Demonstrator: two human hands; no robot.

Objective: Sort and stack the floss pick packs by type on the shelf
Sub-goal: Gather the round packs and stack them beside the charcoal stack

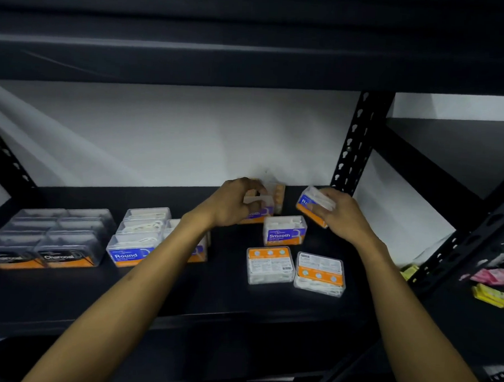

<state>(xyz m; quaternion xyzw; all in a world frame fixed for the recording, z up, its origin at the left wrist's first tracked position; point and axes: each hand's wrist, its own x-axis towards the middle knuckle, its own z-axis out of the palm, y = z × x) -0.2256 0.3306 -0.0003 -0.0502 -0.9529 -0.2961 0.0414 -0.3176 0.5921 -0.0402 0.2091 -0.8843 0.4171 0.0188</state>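
Hands over shelf (182, 297): left hand (233, 203) grips a Smooth pack (258, 212), right hand (342, 216) clutches a Round pack (309, 203)

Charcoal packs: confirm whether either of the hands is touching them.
No, the Charcoal packs sit far left, apart from both the left hand and right hand.

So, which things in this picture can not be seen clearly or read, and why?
- Head view: the pack in the left hand; fingers cover most of its label.
- Head view: the pack in the right hand; only "R" shows, the fingers hide the rest.
- Head view: two face-down packs; type not visible, back print too small.
- Head view: pink and yellow items at the right edge; blurred, partly behind the shelf post.
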